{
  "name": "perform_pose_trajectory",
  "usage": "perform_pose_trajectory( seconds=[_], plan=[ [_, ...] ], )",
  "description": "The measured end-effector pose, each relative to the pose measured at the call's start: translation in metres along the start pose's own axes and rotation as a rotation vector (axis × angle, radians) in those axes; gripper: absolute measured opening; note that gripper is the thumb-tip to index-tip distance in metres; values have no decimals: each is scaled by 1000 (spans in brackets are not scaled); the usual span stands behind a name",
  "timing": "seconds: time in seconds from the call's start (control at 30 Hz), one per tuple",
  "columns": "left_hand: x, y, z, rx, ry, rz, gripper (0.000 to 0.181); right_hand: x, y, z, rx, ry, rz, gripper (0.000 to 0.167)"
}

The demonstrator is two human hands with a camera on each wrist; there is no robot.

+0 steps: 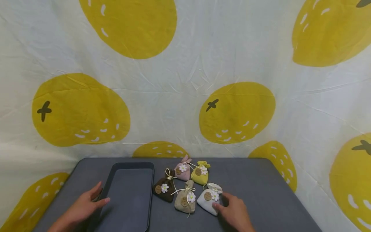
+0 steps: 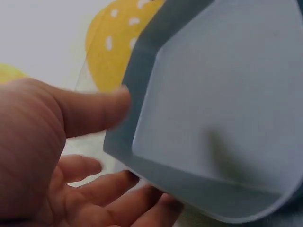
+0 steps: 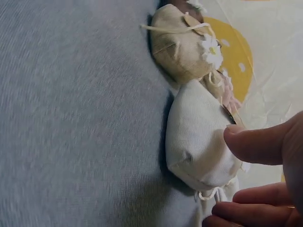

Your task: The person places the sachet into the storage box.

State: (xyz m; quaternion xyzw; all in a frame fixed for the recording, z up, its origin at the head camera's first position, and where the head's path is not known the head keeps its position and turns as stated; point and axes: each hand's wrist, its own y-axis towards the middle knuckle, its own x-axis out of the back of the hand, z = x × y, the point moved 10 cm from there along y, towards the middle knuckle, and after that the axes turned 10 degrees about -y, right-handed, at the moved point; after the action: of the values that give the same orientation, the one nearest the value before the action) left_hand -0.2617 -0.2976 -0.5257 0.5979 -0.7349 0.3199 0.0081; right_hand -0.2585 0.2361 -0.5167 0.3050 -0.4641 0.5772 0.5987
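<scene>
The left hand (image 1: 84, 204) is at the left rim of a dark tray (image 1: 151, 193), thumb above the rim and relaxed fingers at its outer side; in the left wrist view the hand (image 2: 94, 156) is beside the tray wall (image 2: 199, 182). The right hand (image 1: 234, 211) is at the right side of a white pouch (image 1: 205, 203) with a daisy. From the right wrist view, its thumb is over the white pouch (image 3: 199, 137) and its fingers are by the drawstring; whether it grips cannot be told. Left of this pouch lies a beige pouch (image 1: 181, 195).
Behind lie a brown pouch (image 1: 168, 195), a pink pouch (image 1: 183, 175) and a yellow pouch (image 1: 200, 178), all on the grey table (image 1: 261, 193). A white cloth with yellow fruit prints (image 1: 185, 80) hangs behind the table's far edge.
</scene>
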Motion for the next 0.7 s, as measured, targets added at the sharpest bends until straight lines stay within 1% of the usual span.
perform_pose_trajectory(
  seconds=[0.07, 0.13, 0.2, 0.27, 0.37, 0.43, 0.5, 0.6, 0.7],
  plan=[
    [1, 1, 4, -1, -78, 28, 99, -1, 1, -3, -16, 86, -2, 67],
    [3, 1, 9, 11, -141, 51, 87, -1, 2, -5, -30, 174, -10, 58],
    [4, 0, 13, 11, -180, 72, 78, -2, 4, -6, -34, 238, -24, 51],
    [5, -1, 17, 6, -199, 81, 70, -2, 5, -8, -24, 292, -43, 43],
    [7, -1, 21, 5, -226, 83, 68, -5, 8, -11, -30, 382, -51, 37],
    [8, 1, 22, 11, -249, 83, 69, -8, 11, -13, -47, 461, -44, 34],
    [8, 2, 23, 17, -270, 87, 70, -11, 13, -15, -66, 532, -26, 33],
    [7, 5, 22, 21, -290, 102, 70, -18, 15, -18, -62, 634, 8, 33],
    [6, 8, 22, 40, -302, 107, 69, -23, 16, -21, -56, 703, 42, 34]
  ],
)
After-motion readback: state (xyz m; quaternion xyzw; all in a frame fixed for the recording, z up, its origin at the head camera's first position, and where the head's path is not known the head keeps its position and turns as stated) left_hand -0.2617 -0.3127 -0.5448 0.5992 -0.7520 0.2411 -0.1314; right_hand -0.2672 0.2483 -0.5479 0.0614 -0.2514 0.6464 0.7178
